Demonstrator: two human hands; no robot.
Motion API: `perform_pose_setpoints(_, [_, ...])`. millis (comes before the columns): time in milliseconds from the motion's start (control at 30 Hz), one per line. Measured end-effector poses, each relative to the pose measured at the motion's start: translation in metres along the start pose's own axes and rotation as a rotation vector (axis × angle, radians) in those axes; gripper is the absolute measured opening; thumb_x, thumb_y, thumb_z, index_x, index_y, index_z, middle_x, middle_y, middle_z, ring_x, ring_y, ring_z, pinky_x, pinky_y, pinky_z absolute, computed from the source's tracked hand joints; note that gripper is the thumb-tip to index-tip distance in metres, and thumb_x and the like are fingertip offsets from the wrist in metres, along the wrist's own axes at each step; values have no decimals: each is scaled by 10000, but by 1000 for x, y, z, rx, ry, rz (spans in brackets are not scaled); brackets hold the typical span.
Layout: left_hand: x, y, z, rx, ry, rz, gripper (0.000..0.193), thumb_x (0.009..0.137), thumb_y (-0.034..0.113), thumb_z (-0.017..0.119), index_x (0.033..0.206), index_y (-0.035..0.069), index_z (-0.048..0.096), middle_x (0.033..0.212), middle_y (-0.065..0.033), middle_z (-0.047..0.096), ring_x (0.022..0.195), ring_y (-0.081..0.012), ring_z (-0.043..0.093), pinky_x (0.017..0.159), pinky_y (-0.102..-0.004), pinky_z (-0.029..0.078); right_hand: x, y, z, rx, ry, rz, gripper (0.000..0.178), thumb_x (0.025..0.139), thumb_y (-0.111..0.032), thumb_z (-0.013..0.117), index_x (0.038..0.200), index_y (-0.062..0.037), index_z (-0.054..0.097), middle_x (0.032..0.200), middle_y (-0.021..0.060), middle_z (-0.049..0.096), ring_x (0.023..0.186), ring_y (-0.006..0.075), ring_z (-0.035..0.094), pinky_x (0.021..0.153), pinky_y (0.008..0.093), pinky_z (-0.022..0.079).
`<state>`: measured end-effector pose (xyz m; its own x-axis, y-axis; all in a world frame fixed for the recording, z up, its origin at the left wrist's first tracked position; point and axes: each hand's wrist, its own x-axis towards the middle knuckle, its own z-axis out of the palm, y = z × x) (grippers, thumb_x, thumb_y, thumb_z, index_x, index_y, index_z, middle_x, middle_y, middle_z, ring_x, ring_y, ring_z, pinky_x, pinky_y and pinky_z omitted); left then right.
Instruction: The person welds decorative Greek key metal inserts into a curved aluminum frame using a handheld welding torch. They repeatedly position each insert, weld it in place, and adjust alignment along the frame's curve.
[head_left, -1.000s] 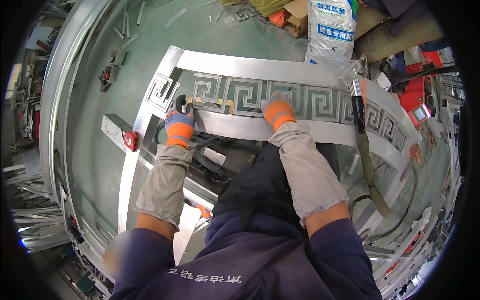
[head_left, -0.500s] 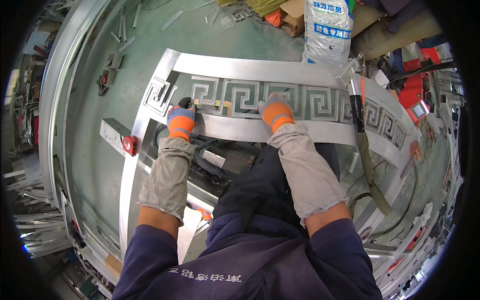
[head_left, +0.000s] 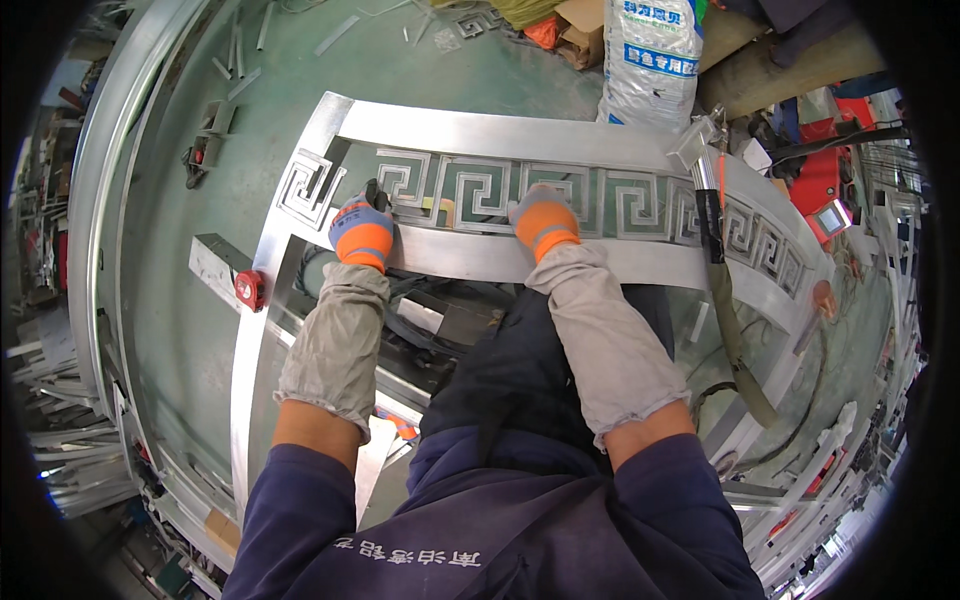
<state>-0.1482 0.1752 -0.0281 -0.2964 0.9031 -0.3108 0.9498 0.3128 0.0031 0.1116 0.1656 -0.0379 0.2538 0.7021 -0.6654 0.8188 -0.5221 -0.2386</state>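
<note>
A large silver metal frame (head_left: 510,135) lies in front of me, with a row of square-spiral metal fretwork (head_left: 480,195) between its two long rails. Grey-and-orange work gloves cover both hands. At the fretwork's left end, my left hand (head_left: 362,230) is closed at its edge, just above the near rail (head_left: 450,256); its dark thumb tip points up. My right hand (head_left: 545,217) is closed over the fretwork's near edge around the middle, its fingertips partly hidden. One separate-looking spiral piece (head_left: 308,188) sits in the frame's left corner.
A red tape measure (head_left: 249,290) rests by the frame's left leg, against a metal tube (head_left: 215,262). A strap (head_left: 732,345) hangs over the right side. Behind the frame stands a white sack (head_left: 650,70); a red machine (head_left: 820,205) is at right.
My left hand's thumb has straightened upward beside the fretwork's end. My right hand has shifted slightly left and stays at the near edge. The whole view has moved a little.
</note>
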Motion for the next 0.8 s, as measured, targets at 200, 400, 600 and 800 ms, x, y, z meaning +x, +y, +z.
perform_pose_setpoints(200, [6,-8,13,-87,41,14,401,756,312,695,1091,92,678,1094,-130,676,999,-333,650,852,-413,516,0,-1,3,-25,17,-6,360,830,-317,650,1064,-48,704,1153,199,665,1060,390,641,877,464,536])
perform_pose_setpoints(400, [-4,-2,8,-159,83,12,326,761,258,668,1051,112,690,1051,-136,681,957,-340,656,825,-424,517,-11,1,-3,35,13,-2,344,840,-313,644,1048,-45,703,1135,201,671,1037,395,651,875,459,539])
perform_pose_setpoints(600, [4,-8,19,-140,148,20,340,763,255,652,1073,125,702,1007,-141,703,933,-345,668,819,-420,527,-18,0,-8,30,51,-3,395,842,-361,660,1066,-38,692,1112,216,674,1039,395,649,878,454,540])
perform_pose_setpoints(800, [0,-1,14,-146,160,2,289,775,268,647,1008,110,710,984,-151,702,910,-353,668,791,-424,529,-12,5,-4,-14,68,-41,417,845,-367,656,1070,-17,685,1108,212,677,1039,395,649,877,456,541])
